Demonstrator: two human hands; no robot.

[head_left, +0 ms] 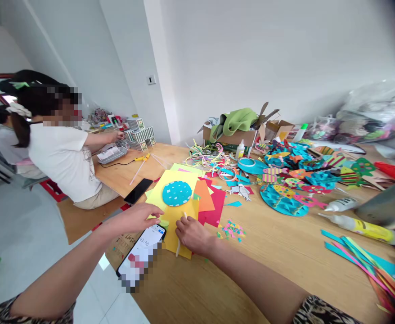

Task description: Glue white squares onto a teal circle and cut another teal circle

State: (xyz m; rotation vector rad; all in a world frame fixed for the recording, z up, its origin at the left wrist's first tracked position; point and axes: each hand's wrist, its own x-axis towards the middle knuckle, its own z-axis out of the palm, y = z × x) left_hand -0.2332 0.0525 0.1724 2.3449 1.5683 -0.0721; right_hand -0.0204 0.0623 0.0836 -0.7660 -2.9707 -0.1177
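My right hand is closed around a thin white stick over yellow paper; the stick's exact kind is unclear. Just left of it, my left hand hovers at the top end of a phone, thumb and fingers apart and nothing in them. The phone's lit screen shows a timer. Beyond both hands, a blue disc with pale square patches lies on the yellow sheets. Orange paper and red paper stick out from under the stack on its right.
Small paper bits lie right of my right hand. Farther right are blue fish-decorated crafts, a yellow-labelled glue bottle and paper strips. A dark phone and a glue gun lie left. A co-worker sits at the far left.
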